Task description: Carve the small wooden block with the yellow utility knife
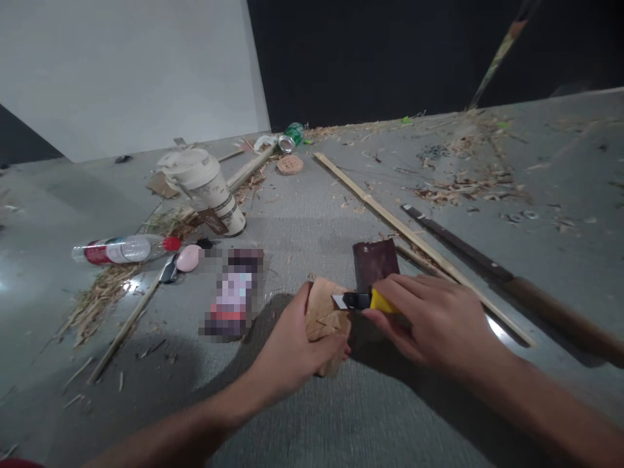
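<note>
My left hand point(292, 351) grips a light brown flat wooden piece point(322, 311) with cut lines on its face, held just above the grey floor. My right hand point(433, 318) holds a yellow-handled utility knife point(363, 301) whose short blade points left and touches the top edge of the wooden piece. A dark maroon sheet of sandpaper point(374, 262) lies right behind the knife.
A long thin wooden strip point(414, 240) and a big knife with a wooden handle point(511, 279) lie to the right. On the left are a tipped paper cup point(207, 188), a plastic bottle point(124, 249), a pink egg-shaped object point(188, 258), wood shavings point(97, 299) and a green can point(291, 138).
</note>
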`<state>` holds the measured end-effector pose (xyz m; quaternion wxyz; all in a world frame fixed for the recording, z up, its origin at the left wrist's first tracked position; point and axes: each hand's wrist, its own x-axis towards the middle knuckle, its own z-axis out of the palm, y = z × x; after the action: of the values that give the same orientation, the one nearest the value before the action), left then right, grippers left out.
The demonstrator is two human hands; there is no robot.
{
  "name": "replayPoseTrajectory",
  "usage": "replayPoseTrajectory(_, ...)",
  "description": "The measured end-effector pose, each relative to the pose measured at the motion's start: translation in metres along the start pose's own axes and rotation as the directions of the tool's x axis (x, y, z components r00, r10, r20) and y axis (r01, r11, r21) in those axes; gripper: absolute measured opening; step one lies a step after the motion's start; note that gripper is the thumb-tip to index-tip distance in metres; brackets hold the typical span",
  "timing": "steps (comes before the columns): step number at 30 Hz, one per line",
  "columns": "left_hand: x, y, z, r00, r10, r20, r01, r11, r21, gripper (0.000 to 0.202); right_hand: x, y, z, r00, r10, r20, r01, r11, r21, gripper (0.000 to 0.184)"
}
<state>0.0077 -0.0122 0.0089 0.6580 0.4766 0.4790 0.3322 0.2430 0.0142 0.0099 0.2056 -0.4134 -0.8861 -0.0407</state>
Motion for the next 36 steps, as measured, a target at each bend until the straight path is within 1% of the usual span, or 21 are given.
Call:
replayPoseTrajectory(3, -0.002, -0.001, 0.002, 1.0, -0.017, -0.023, 0.017, 0.999, -0.032, 0.04, 0.0, 0.0, -0.001, 1.0, 0.002, -0.004, -0.002, 1.0, 0.01, 0.026)
replayPoseTrajectory(5, -0.002, -0.003, 0.002, 0.999, -0.003, -0.037, 0.002, 1.0, -0.025, 0.039, 0.001, -0.001, -0.001, 1.0, -0.001, 0.008, 0.001, 1.0, 0.027, 0.027)
replayPoseTrajectory(10, -0.001, -0.005, 0.001, 0.999, -0.007, -0.038, 0.005, 0.999, -0.043, 0.04, 0.001, -0.003, 0.0, 0.999, -0.006, 0.04, 0.004, 0.999, 0.039, 0.029)
replayPoseTrajectory(14, -0.001, -0.005, 0.002, 0.998, 0.011, -0.068, -0.012, 1.0, -0.005, 0.038, 0.0, -0.002, -0.001, 0.997, -0.002, 0.08, -0.001, 0.999, 0.032, 0.031)
replayPoseTrajectory(18, -0.002, -0.005, 0.003, 0.997, 0.004, -0.076, -0.002, 1.0, 0.022, 0.036, -0.001, -0.003, -0.001, 0.996, 0.004, 0.09, -0.005, 1.0, 0.016, 0.031)
replayPoseTrajectory(22, -0.002, -0.004, 0.003, 0.998, -0.002, -0.055, 0.001, 1.0, -0.025, 0.033, 0.0, -0.006, -0.001, 1.0, 0.0, 0.026, 0.0, 1.0, -0.019, 0.031)
replayPoseTrajectory(26, -0.002, -0.003, 0.002, 0.999, -0.008, -0.042, 0.006, 0.999, -0.054, 0.036, 0.001, -0.008, 0.0, 0.999, -0.01, -0.039, 0.007, 0.997, -0.072, 0.028)
replayPoseTrajectory(33, -0.002, 0.0, 0.0, 0.999, -0.02, -0.033, 0.018, 0.998, -0.059, 0.039, 0.0, -0.009, 0.0, 0.995, -0.027, -0.091, 0.016, 0.993, -0.117, 0.029)
replayPoseTrajectory(36, -0.002, 0.001, 0.0, 0.999, -0.014, -0.051, 0.012, 0.999, -0.038, 0.038, 0.002, -0.01, -0.001, 0.994, -0.035, -0.101, 0.023, 0.992, -0.12, 0.03)
